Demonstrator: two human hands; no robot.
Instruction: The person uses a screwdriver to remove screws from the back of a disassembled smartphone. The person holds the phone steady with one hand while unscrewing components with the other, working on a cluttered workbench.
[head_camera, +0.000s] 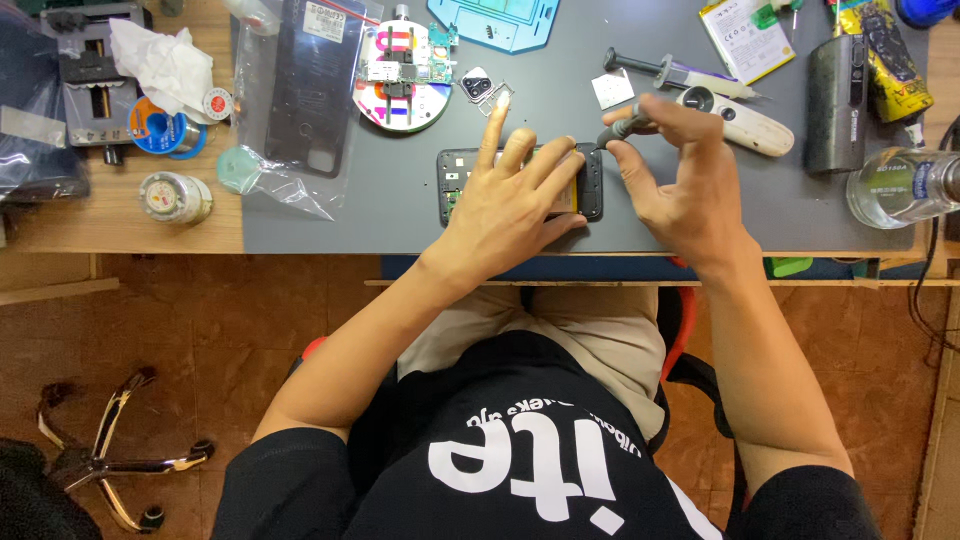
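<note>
An opened black phone (455, 180) lies flat on the grey work mat (400, 215). My left hand (515, 195) rests spread on top of it, fingers apart, pressing it down and hiding most of its inside. My right hand (675, 165) pinches a slim grey screwdriver (622, 128) between thumb and fingers, its tip at the phone's upper right corner.
On the mat: a round white holder with a circuit board (405, 75), a black phone back in a clear bag (300, 90), a syringe (665, 70), a white handheld tool (745, 122), a dark cylinder (835, 90), a phone battery (745, 38). Solder spools (170, 135) sit left, a plastic bottle (900, 185) right.
</note>
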